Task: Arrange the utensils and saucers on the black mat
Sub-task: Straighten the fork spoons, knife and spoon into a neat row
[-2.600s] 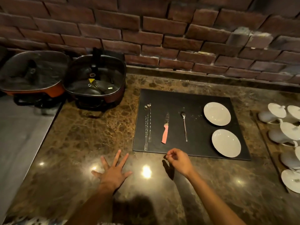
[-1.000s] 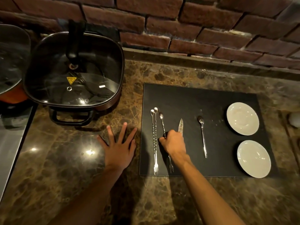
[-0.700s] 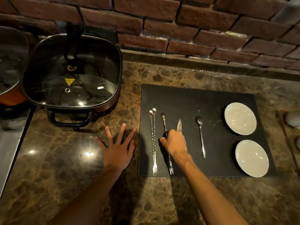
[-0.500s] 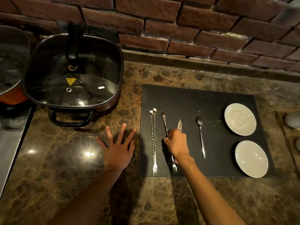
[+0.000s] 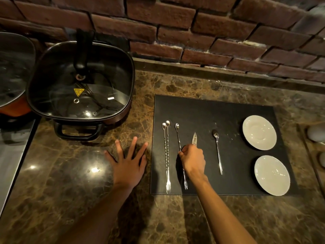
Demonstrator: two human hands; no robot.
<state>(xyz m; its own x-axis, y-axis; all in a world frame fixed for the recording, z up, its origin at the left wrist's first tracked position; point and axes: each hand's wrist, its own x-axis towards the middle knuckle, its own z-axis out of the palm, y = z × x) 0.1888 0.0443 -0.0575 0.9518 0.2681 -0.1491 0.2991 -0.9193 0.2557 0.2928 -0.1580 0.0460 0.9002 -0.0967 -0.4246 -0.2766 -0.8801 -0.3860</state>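
Pinching the twisted fork-spoon (image 5: 179,138) mid-shaft on the black mat (image 5: 211,111), the right hand (image 5: 193,160) hides the knife (image 5: 194,138) handle. Left hand (image 5: 129,166) lies flat, fingers spread, on the worktop (image 5: 70,182). Two saucers (image 5: 259,132) sit right; cups at the frame edge are cut off.

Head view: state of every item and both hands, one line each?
left hand: flat on counter, fingers spread
right hand: pinching third stirrer
third stirrer: tilted on the mat
paired stirrers: lying parallel
knife: handle hidden
teaspoon: lying straight
saucers: empty
pan lid: on
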